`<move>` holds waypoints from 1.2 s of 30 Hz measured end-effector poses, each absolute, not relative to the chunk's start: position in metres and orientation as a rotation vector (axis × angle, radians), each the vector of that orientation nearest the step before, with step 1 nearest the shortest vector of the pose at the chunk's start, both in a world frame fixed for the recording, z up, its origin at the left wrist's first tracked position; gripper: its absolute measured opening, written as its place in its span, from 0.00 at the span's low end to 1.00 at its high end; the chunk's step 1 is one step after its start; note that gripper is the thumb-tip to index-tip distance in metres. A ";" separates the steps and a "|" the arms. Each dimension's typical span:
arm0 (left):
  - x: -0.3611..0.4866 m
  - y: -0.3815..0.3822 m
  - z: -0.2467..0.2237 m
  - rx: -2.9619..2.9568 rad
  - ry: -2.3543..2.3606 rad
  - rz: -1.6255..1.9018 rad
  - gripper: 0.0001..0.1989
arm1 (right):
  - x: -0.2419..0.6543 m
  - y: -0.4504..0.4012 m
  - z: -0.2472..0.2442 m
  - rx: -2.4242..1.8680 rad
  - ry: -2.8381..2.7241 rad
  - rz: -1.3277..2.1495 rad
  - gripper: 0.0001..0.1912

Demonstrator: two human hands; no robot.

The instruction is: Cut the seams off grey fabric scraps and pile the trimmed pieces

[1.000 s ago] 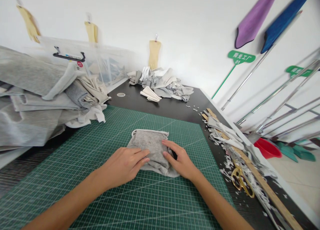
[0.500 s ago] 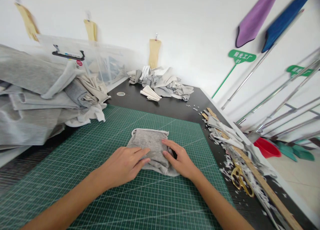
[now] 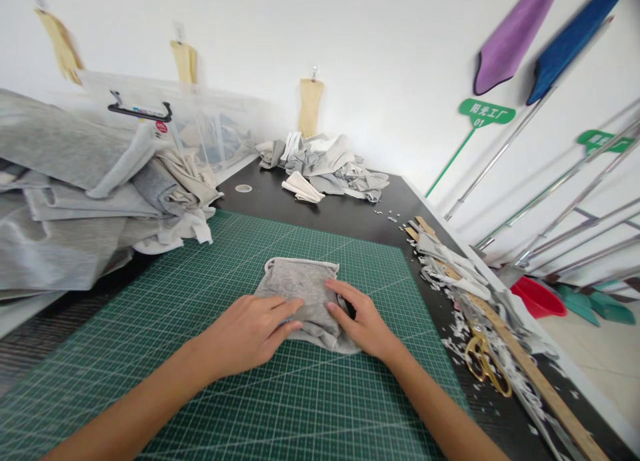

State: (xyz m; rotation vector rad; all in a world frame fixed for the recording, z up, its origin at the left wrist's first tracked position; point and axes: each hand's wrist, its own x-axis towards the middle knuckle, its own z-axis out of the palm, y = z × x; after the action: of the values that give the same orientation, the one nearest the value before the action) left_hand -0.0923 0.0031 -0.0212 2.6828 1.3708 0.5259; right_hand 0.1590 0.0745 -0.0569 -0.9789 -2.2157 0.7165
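Gray cloth [image 3: 299, 301] centered on green cutting mat [image 3: 143, 387]; left hand [image 3: 249, 335] flat, pressing at 9 o'clock, not gripping; right hand [image 3: 363, 319] curved over 3 o'clock edge, grip unclear. Gold scissors [image 3: 484, 365] at 4 o'clock.

I'm watching the black surface [image 3: 325, 214] carrying a green cutting mat [image 3: 405, 301], a heap of grey fabric [image 3: 325, 167], a wooden ruler [image 3: 530, 374], and gold-handled scissors [image 3: 483, 364] lying among white scraps [image 3: 457, 331].

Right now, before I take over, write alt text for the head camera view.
The left hand and right hand press on a folded piece of grey knit fabric on a green cutting mat. Gold-handled scissors lie among white scraps on the black table to the right.
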 end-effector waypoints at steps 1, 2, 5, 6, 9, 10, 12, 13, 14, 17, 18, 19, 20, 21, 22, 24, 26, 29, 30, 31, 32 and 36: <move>-0.092 0.003 -0.021 2.686 1.370 0.497 0.15 | 0.159 0.074 -0.057 -0.978 -2.215 0.716 0.19; -0.092 0.003 -0.021 2.690 1.368 0.468 0.15 | 0.159 0.074 -0.057 -0.977 -2.215 0.716 0.19; -0.091 0.001 -0.020 2.716 1.339 0.442 0.14 | 0.159 0.074 -0.057 -0.975 -2.217 0.721 0.19; -0.090 0.001 -0.020 2.719 1.332 0.466 0.14 | 0.159 0.074 -0.057 -0.976 -2.218 0.722 0.19; -0.089 0.000 -0.020 2.698 1.340 0.569 0.16 | 0.159 0.074 -0.057 -0.982 -2.221 0.717 0.20; -0.089 0.000 -0.021 2.692 1.348 0.579 0.17 | 0.159 0.075 -0.057 -0.988 -2.220 0.716 0.20; -0.089 0.000 -0.021 2.707 1.352 0.539 0.17 | 0.159 0.075 -0.057 -1.000 -2.216 0.720 0.20; -0.089 0.000 -0.021 2.722 1.348 0.504 0.16 | 0.159 0.075 -0.057 -1.004 -2.213 0.725 0.20; -0.088 0.000 -0.022 2.737 1.342 0.475 0.15 | 0.160 0.075 -0.058 -1.007 -2.211 0.730 0.20; -0.087 0.000 -0.023 2.770 1.309 0.480 0.14 | 0.159 0.075 -0.058 -1.012 -2.205 0.743 0.20; -0.086 0.000 -0.023 2.772 1.308 0.519 0.14 | 0.159 0.075 -0.058 -1.013 -2.203 0.745 0.19; -0.086 0.000 -0.024 2.770 1.311 0.561 0.15 | 0.159 0.075 -0.058 -1.014 -2.200 0.749 0.19; -0.085 0.000 -0.024 2.769 1.317 0.594 0.15 | 0.159 0.075 -0.058 -1.015 -2.198 0.752 0.19; -0.084 0.000 -0.025 2.770 1.326 0.607 0.16 | 0.159 0.075 -0.058 -1.015 -2.194 0.755 0.19; -0.083 0.000 -0.025 2.774 1.332 0.596 0.17 | 0.159 0.075 -0.058 -1.014 -2.190 0.758 0.19; -0.081 -0.001 -0.025 2.794 1.321 0.529 0.16 | 0.159 0.076 -0.058 -1.009 -2.181 0.761 0.19; -0.079 -0.001 -0.023 2.801 1.293 0.471 0.14 | 0.159 0.076 -0.057 -1.000 -2.175 0.765 0.19; -0.077 -0.003 -0.021 2.788 1.272 0.483 0.13 | 0.159 0.076 -0.057 -0.993 -2.176 0.767 0.19; -0.076 -0.004 -0.020 2.781 1.282 0.516 0.13 | 0.159 0.076 -0.058 -0.991 -2.179 0.766 0.19; -0.076 -0.004 -0.021 2.774 1.298 0.554 0.14 | 0.159 0.076 -0.058 -0.990 -2.183 0.764 0.19; -0.076 -0.004 -0.022 2.767 1.319 0.590 0.14 | 0.159 0.076 -0.058 -0.989 -2.185 0.761 0.19; -0.078 -0.003 -0.026 2.764 1.377 0.602 0.15 | 0.159 0.076 -0.058 -0.990 -2.184 0.757 0.19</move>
State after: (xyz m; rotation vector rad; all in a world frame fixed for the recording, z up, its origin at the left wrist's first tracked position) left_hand -0.0784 -0.0033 -0.0258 2.7636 1.3774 0.6020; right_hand 0.1594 0.0757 -0.0580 -0.9895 -2.1840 0.7566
